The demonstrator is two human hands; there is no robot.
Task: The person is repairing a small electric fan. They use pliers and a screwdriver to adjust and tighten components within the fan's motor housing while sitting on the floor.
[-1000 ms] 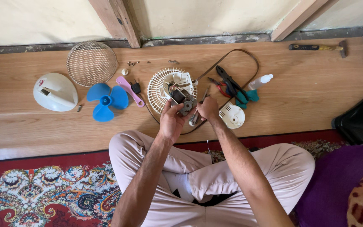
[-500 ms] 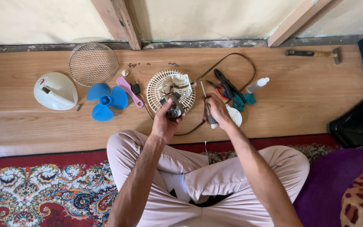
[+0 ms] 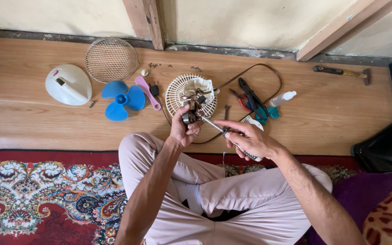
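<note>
My left hand point(image 3: 183, 128) grips the small fan motor point(image 3: 189, 115), which is wired to the white rear fan grille point(image 3: 176, 93) lying on the wooden floor. In my right hand point(image 3: 247, 139) is a screwdriver point(image 3: 223, 132), its metal tip pointing left onto the motor. Both hands hover over the floor just ahead of my crossed legs.
On the floor lie a white fan housing point(image 3: 68, 84), a blue fan blade point(image 3: 122, 99), a round wire front grille point(image 3: 110, 59), a pink tool point(image 3: 147, 92), pliers point(image 3: 250, 97), a small white bottle point(image 3: 282, 98), a brown cable point(image 3: 268, 72) and a hammer point(image 3: 342, 73). A patterned red carpet point(image 3: 37, 195) is under me.
My left hand lifted the motor off the grille toward me. My right hand picked up the screwdriver and brought its tip to the motor.
</note>
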